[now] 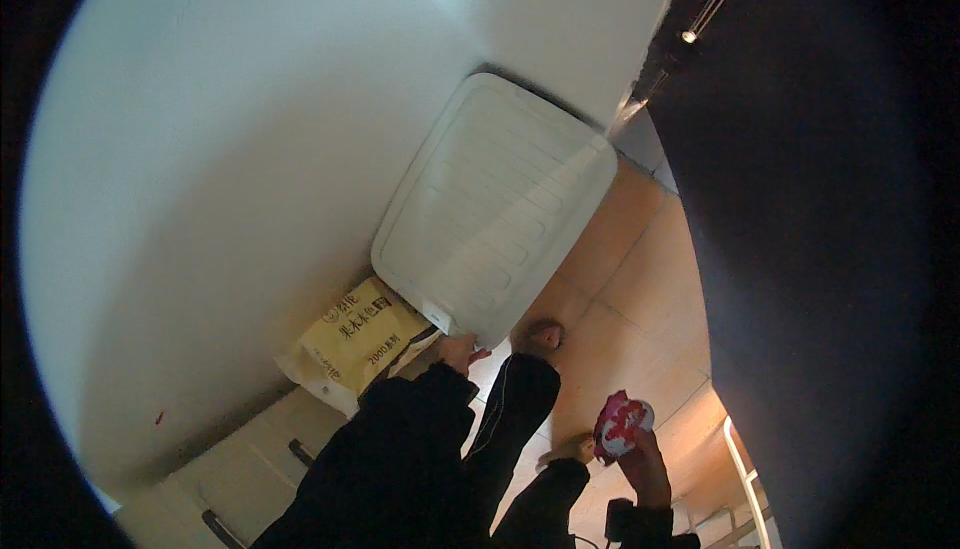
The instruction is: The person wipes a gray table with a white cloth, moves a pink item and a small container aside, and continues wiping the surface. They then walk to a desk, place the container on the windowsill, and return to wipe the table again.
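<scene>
My right hand (pixel 645 466) is closed around a crumpled red, pink and white item (pixel 622 427), perhaps cloth or soft packaging, held above the floor. At the near end of a large pale plastic storage box lid (pixel 495 204), my left hand (pixel 457 354) touches the edge by a white latch (pixel 437 316). The fingers of that hand are partly hidden, so its grip cannot be made out. A yellow and white printed bag (pixel 364 335) stands just left of it, against the box.
A white wall (pixel 225 136) runs along the left. Pale drawers with dark handles (pixel 221 530) stand at the lower left. Orange floor tiles (pixel 630 309) lie on the right, with a white metal frame (pixel 742 466) at the lower right and a large dark surface (pixel 795 249) beyond.
</scene>
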Tool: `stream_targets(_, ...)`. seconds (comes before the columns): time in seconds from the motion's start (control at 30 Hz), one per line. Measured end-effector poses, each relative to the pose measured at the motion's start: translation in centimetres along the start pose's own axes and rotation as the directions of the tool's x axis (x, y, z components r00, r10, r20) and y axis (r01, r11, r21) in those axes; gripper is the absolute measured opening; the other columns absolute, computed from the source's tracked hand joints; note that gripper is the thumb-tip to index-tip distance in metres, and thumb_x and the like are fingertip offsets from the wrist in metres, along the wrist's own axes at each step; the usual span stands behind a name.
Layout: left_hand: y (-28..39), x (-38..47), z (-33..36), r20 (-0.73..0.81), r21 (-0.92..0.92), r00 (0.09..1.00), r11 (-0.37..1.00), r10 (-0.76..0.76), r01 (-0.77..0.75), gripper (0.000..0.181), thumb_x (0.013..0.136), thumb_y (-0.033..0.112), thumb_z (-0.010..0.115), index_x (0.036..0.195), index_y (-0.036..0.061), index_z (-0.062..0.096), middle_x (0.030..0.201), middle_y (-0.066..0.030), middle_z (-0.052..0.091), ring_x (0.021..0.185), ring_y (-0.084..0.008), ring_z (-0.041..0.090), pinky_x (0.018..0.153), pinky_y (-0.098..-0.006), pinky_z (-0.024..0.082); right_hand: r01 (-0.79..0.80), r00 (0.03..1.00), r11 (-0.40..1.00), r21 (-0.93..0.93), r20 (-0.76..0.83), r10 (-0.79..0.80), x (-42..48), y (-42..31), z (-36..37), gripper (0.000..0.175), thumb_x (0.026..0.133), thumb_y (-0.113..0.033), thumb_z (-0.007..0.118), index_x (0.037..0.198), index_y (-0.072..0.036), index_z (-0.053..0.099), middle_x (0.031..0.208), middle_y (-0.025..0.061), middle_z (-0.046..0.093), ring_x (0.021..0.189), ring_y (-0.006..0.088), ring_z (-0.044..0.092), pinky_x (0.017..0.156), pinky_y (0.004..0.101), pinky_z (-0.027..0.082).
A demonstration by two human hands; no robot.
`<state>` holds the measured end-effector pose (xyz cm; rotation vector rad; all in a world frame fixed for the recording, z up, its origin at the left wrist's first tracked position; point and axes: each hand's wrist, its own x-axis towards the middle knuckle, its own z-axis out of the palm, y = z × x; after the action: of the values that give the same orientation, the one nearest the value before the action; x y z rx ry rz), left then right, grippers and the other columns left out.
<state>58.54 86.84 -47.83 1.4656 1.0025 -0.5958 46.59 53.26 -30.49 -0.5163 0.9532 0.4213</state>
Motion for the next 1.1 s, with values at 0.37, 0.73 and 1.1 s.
stream_targets(0.37,19.5,-12.8,-8.1,0.077,0.15,0.936,0.932,-0.343,0.329,0.048,0.091,0.028,0.056,0.127,0.0004,0.043,0.115,-0.0121,0.058,0.099,-0.0234,0.06,0.076,-0.0359,0.054,0.303,0.916,0.469,-0.829,0.118,-0.382,13.9,5.0,3.4,0.083,0.061,-0.037,0.086,0.131,-0.012,0.049,0.13,0.0171,0.047,0.119,0.0354,0.044,0.103,0.046,0.038)
stream_targets(0.73,19.4,-12.2,-9.4,0.157,0.157,0.945,0.952,-0.287,0.263,0.04,0.09,0.029,0.056,0.117,0.0,0.049,0.1,-0.0096,0.064,0.078,-0.0208,0.064,0.07,-0.0324,0.053,0.177,0.967,0.932,-0.317,0.234,-0.104,27.3,12.6,14.2,0.058,0.08,-0.038,0.077,0.123,-0.01,0.051,0.11,0.0063,0.06,0.098,0.0205,0.06,0.083,0.0347,0.051)
stream_targets(1.1,19.4,-12.0,-7.3,0.123,0.114,0.921,0.927,-0.37,0.357,0.043,0.091,0.026,0.056,0.122,-0.0018,0.046,0.104,-0.011,0.063,0.09,-0.0222,0.062,0.079,-0.0364,0.053,0.253,0.951,0.628,-0.736,0.069,-0.302,26.7,16.4,12.5,0.037,0.092,-0.025,0.062,0.121,-0.002,0.054,0.112,0.0116,0.066,0.097,0.0149,0.064,0.075,0.0343,0.053)
